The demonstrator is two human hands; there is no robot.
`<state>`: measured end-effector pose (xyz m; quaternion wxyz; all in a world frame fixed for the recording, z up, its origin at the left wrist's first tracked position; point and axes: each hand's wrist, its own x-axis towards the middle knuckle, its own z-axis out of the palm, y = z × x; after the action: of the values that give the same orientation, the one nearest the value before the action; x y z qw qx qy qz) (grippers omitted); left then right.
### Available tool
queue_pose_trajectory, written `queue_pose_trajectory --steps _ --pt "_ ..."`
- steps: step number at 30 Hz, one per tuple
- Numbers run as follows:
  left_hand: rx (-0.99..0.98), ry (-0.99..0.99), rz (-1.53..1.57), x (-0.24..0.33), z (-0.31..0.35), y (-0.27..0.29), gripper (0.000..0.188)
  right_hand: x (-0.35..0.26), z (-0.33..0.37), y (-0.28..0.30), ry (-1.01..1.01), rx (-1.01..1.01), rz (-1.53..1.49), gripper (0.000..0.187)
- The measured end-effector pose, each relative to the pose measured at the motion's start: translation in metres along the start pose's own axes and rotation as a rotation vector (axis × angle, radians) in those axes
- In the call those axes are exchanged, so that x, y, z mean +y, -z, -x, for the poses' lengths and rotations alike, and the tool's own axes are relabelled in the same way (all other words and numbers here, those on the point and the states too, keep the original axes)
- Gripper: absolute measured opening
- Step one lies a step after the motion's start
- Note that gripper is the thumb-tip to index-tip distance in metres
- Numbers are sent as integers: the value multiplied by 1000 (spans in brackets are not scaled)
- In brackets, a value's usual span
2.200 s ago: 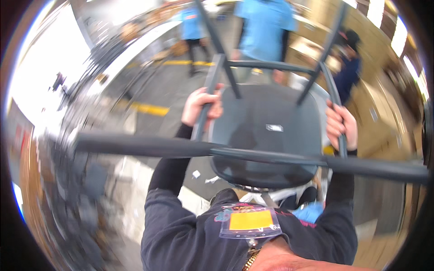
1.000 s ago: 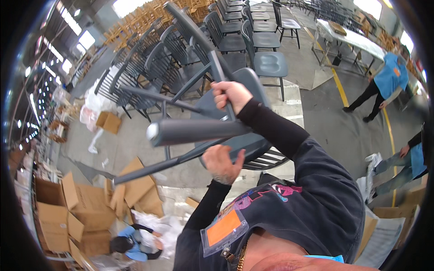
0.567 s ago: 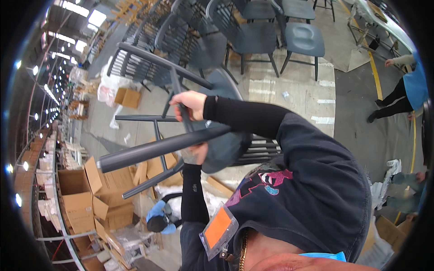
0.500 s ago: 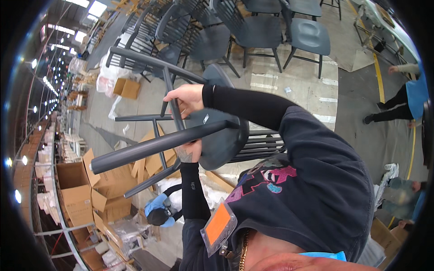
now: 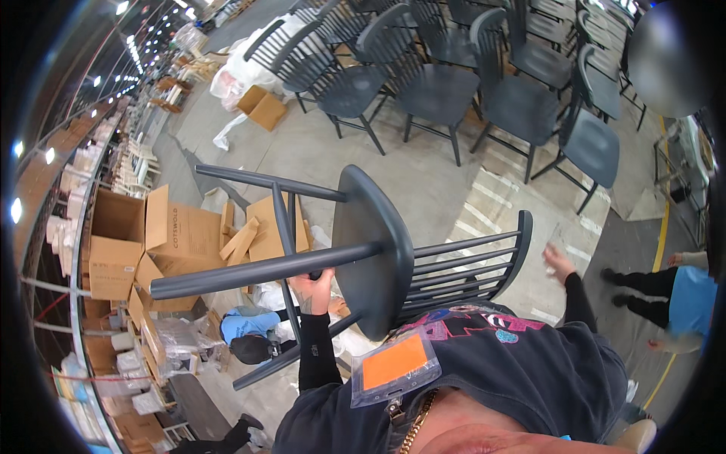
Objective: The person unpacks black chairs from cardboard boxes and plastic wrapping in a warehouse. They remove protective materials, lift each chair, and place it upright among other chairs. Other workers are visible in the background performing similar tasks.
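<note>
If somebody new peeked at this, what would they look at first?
Probably the big dark chair tipped sideways in the middle, its legs pointing left, with the person's left hand gripping it below the seat. Next might be the bright orange badge on the person's chest, near the bottom. Then perhaps the crowd of similar chairs standing across the top.

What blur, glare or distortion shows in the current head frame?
Head view: right hand slightly blurred, held chair crisp; ceiling lights flare at left; metal rail bows along the dark fisheye rim; hazy grey blob at upper right, cause unclear.
</note>
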<state>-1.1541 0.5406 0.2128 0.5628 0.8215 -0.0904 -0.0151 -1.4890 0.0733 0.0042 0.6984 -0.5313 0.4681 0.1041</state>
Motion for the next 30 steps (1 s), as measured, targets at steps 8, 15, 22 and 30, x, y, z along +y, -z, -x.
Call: queue_pose_trajectory --steps 8,15,22,30 --pt "111 181 272 20 -33 110 15 -52 -89 -194 118 62 -77 78" --pt "352 35 423 -4 -65 166 18 -160 -105 -250 580 69 -162 55" --pt "438 177 356 -16 -105 149 55 -225 -99 -241 706 218 -36 78" --pt "349 223 336 -19 -145 88 57 -191 -46 -173 675 471 -22 78"
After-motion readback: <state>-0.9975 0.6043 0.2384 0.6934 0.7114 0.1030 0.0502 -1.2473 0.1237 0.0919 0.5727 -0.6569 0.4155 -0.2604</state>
